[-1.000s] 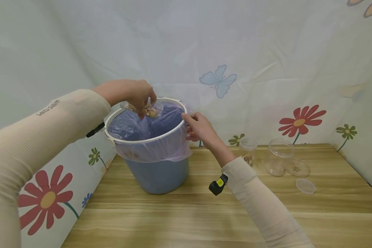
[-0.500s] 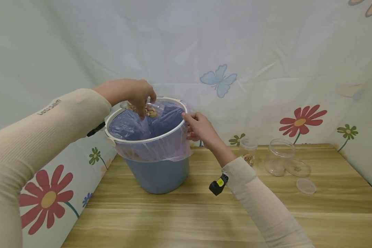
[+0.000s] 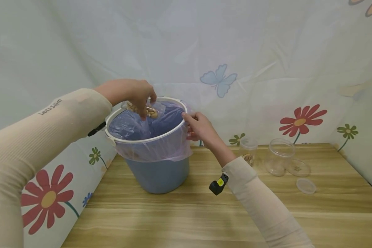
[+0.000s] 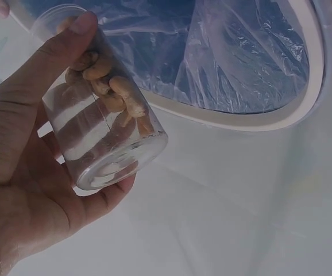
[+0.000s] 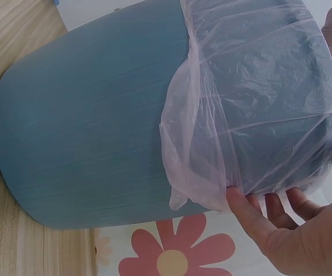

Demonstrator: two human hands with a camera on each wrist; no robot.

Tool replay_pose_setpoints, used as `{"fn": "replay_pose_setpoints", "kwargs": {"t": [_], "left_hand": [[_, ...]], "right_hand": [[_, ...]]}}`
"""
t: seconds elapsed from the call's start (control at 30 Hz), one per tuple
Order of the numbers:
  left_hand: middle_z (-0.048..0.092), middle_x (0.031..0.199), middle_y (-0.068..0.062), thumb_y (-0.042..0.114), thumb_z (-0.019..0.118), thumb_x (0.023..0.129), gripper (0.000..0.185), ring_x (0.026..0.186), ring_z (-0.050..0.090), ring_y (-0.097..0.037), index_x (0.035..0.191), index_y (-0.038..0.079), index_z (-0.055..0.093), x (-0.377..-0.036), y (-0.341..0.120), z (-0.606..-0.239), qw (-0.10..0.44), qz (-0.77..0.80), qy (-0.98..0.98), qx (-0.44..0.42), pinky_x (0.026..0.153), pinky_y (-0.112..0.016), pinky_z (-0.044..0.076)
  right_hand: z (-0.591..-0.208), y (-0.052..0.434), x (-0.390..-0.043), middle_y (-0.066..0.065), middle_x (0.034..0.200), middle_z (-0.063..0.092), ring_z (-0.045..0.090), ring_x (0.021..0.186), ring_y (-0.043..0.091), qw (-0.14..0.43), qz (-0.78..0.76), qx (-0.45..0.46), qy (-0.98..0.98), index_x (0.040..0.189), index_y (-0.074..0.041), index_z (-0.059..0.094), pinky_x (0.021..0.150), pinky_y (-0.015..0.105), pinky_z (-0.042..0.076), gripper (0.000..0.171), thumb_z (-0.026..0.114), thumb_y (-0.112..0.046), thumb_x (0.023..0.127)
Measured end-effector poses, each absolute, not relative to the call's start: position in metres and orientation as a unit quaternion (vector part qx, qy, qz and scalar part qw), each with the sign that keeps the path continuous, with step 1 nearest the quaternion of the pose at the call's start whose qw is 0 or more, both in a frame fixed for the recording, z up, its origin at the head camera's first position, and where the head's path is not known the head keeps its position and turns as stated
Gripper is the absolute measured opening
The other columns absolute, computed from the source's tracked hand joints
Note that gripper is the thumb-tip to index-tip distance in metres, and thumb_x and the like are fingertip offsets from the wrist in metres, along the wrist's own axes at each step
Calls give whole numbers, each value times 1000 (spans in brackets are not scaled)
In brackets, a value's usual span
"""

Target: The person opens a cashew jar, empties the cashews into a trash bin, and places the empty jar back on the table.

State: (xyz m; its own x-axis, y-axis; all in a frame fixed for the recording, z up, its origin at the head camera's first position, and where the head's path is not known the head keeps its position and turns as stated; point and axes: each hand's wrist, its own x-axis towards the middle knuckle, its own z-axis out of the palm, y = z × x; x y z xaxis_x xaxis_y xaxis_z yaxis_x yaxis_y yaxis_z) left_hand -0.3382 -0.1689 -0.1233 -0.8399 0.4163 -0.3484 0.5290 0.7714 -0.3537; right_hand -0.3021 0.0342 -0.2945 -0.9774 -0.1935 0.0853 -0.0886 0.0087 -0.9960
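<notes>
My left hand point(image 3: 139, 96) grips a clear plastic jar point(image 4: 105, 109), thumb on one side and fingers on the other. The jar is tipped on its side over the opening of a blue trash can point(image 3: 158, 175). Tan nuts that look like cashews point(image 4: 111, 86) lie inside along its wall, its mouth pointing to the right in the head view. A thin pinkish bag point(image 3: 155, 148) lines the can and folds down over its outside. At the can's right edge, my right hand point(image 3: 201, 129) holds the white rim point(image 3: 148, 138), thumb at the top and fingers against the bagged outer wall.
Right of the can, a lidded clear jar point(image 3: 248, 151) with some nuts stands on the wooden table point(image 3: 186, 220). Farther right are a wider open jar point(image 3: 279, 160), a round clear lid point(image 3: 299, 168) and a smaller lid point(image 3: 306, 186). A flowered cloth point(image 3: 251, 41) hangs behind.
The jar in my left hand, blurred a second ago, now looks sharper and has shifted slightly right, with the nuts still inside. My right hand stays on the rim.
</notes>
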Motion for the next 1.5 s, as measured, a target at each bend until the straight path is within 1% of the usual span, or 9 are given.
{"fn": "replay_pose_setpoints", "kwargs": {"t": [0.17,0.33,0.63,0.77,0.9,1.03,1.23,1.4,1.5], "left_hand": [[62,121,-19,36,92,72,64,108,59,-32,123,5,67,-338,-168,-124,119,-227,932,256,89,-47,53],[62,123,-19,37,92,73,63,109,60,-32,121,5,68,-340,-167,-124,120,-225,933,255,90,-48,53],[62,127,-21,39,91,73,63,115,60,-36,121,4,69,-342,-166,-126,126,-232,930,256,94,-49,52],[65,122,-19,38,90,76,62,110,63,-34,122,2,68,-343,-167,-127,127,-222,932,257,91,-48,54],[69,116,-18,35,89,78,65,107,65,-33,125,-2,65,-343,-169,-127,129,-206,935,260,90,-47,54],[69,115,-18,34,89,78,67,107,65,-34,128,-3,63,-342,-169,-127,130,-196,937,258,92,-48,54],[70,114,-18,32,89,77,66,106,66,-34,127,-3,64,-344,-170,-128,123,-194,936,268,92,-48,54],[70,113,-18,32,90,77,65,106,66,-34,126,-2,65,-345,-170,-128,121,-197,935,270,92,-47,54],[70,113,-17,32,90,77,66,104,67,-32,128,-2,64,-344,-168,-128,122,-203,934,267,90,-47,55]], "right_hand": [[-294,34,-303,13,99,54,59,90,37,38,-699,-97,707,115,-5,52,91,59,54,47,61,-49,100],[-294,34,-303,15,100,54,58,95,43,40,-702,-95,705,116,-4,52,92,61,53,47,61,-48,100],[-294,35,-304,21,105,54,59,95,43,38,-697,-95,709,114,-5,51,91,60,53,48,60,-49,100],[-295,35,-304,25,109,54,59,92,40,38,-696,-94,711,114,-5,51,90,59,54,48,60,-50,100],[-296,35,-304,21,105,55,60,90,39,37,-693,-93,714,114,-6,52,85,53,57,47,60,-50,100],[-295,36,-304,18,102,56,62,90,39,32,-683,-93,723,116,-6,53,78,47,59,48,59,-51,100],[-294,37,-302,19,102,56,61,89,40,30,-681,-96,726,117,-5,52,81,50,59,49,58,-51,101],[-294,37,-302,19,102,56,62,91,41,28,-679,-98,728,117,-5,53,78,46,60,49,58,-51,101],[-294,37,-301,18,102,56,62,92,42,29,-679,-98,727,117,-5,53,81,50,59,49,58,-51,101]]}}
